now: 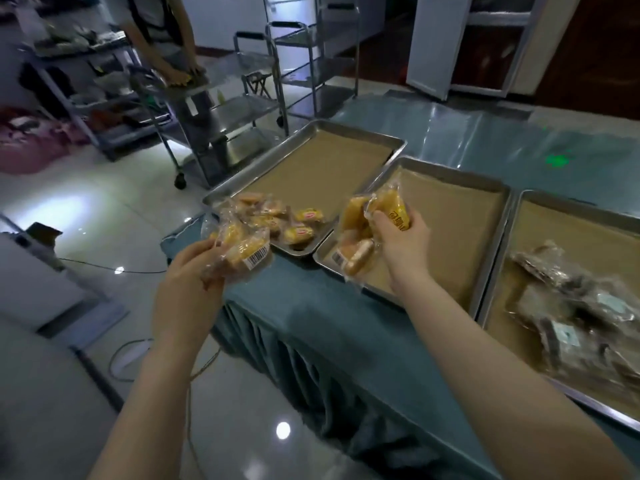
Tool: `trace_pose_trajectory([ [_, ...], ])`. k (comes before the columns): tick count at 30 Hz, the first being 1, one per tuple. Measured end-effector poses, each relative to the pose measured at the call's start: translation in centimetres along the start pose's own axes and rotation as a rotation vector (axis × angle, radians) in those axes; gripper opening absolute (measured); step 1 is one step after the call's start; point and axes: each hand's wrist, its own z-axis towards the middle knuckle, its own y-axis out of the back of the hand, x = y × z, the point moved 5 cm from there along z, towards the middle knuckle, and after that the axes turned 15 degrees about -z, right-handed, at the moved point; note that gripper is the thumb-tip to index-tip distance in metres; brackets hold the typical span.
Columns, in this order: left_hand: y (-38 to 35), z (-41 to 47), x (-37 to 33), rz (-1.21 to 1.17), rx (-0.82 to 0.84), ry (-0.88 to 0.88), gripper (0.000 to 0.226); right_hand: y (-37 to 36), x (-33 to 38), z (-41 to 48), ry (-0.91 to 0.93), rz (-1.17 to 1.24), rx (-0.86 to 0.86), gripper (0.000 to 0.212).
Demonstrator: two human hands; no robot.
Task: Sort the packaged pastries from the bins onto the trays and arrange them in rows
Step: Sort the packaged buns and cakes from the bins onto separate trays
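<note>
left hand [188, 271]: grips a barcode packet [242, 252] of yellow pastries, at the near corner of the left tray [304, 128].
right hand [401, 237]: fingers curled round a golden packet bunch [363, 220] over the near-left corner of the middle tray [450, 172]; whether the lowest packet touches the tray is unclear.
left tray: brown liner; small yellow packets [277, 220] heaped at the near end.
right tray [571, 202]: dark packets [571, 306], blurred.
tabletop [294, 306]: teal skirted cloth; the three trays lie side by side.
background: steel carts [242, 98]; a second person [162, 36] at one.
</note>
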Motion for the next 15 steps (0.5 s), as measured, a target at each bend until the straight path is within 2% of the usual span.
trace_pose_trajectory([
  [2, 0.4, 2.3, 2.6, 0.011, -0.013, 0.008, 0.035, -3.4, -1.2, 2.2, -0.025, 0.013, -0.006, 0.024],
  [4, 0.5, 4.8, 5.1, 0.019, -0.017, 0.006, 0.036, -6.9, -2.4, 4.3, -0.077, 0.034, -0.007, 0.038],
  [7, 0.5, 9.2, 8.6, 0.022, 0.017, 0.017, 0.038, -11.6, -3.5, 7.4, -0.144, 0.041, -0.042, 0.041],
  [9, 0.4, 11.8, 10.4, 0.039, 0.06, 0.001, 0.037, -14.2, -4.2, 8.6, -0.177, 0.028, -0.07, 0.036],
  [12, -0.5, 15.5, 12.8, 0.062, 0.1, -0.019, 0.035, -17.4, -4.5, 9.9, -0.171, -0.039, -0.078, 0.016],
  [15, -2.1, 18.5, 15.8, 0.004, 0.144, 0.034, 0.031, -19.6, -4.1, 11.5, -0.141, -0.09, -0.071, 0.017],
])
